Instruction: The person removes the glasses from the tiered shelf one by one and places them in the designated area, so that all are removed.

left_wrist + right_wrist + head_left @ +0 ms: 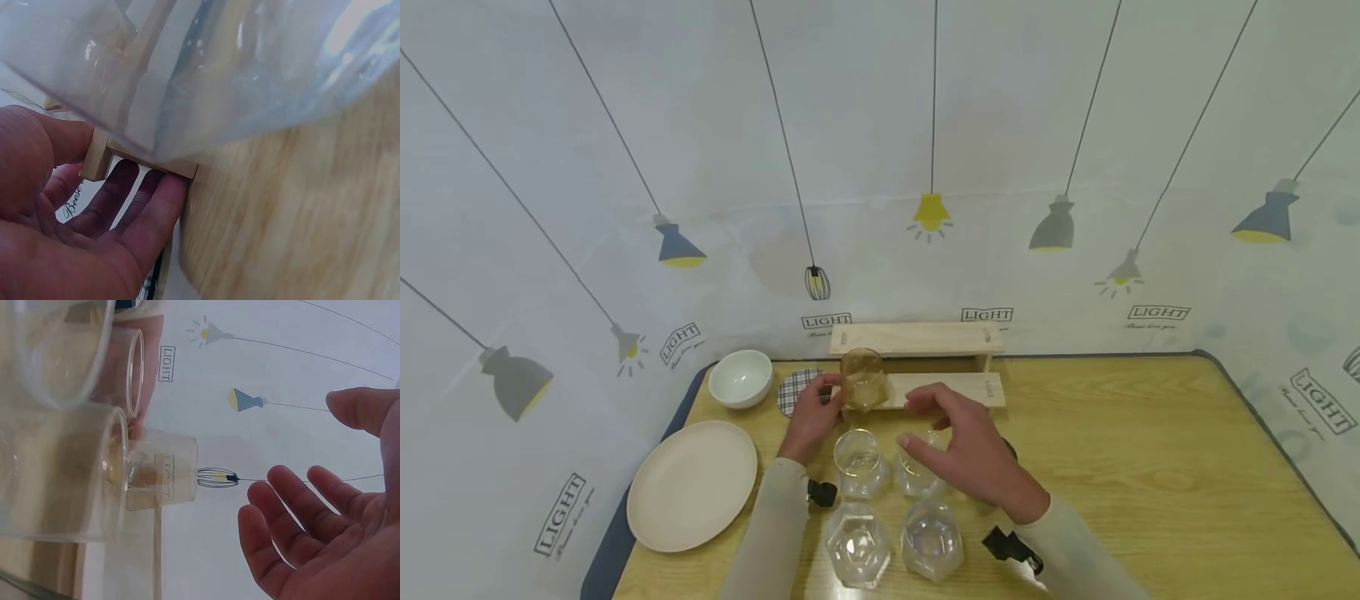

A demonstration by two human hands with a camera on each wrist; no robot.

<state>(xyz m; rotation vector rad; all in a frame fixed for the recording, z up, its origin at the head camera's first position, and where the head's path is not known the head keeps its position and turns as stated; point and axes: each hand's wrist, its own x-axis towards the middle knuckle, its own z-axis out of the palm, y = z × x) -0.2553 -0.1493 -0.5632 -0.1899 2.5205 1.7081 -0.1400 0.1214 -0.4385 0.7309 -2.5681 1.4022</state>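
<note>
At the left end of a two-tier wooden rack (943, 390), my left hand (811, 421) grips the wood. In the left wrist view its thumb and fingers (156, 215) lie on either side of the rack's end pieces (95, 156). An amber glass (865, 385) stands upright on the lower board, right beside that hand. My right hand (973, 454) hovers over clear glasses (859, 467), thumb and bent fingers spread apart, holding nothing. The right wrist view shows its palm and fingers (275, 537) apart from the amber glass (164, 472).
Several clear faceted glasses (932, 542) stand grouped on the wooden table between my forearms. To the left are a white bowl (741, 379), a beige plate (692, 486) and a checked round mat (793, 392). A wall printed with lamps (880, 167) rises behind the rack.
</note>
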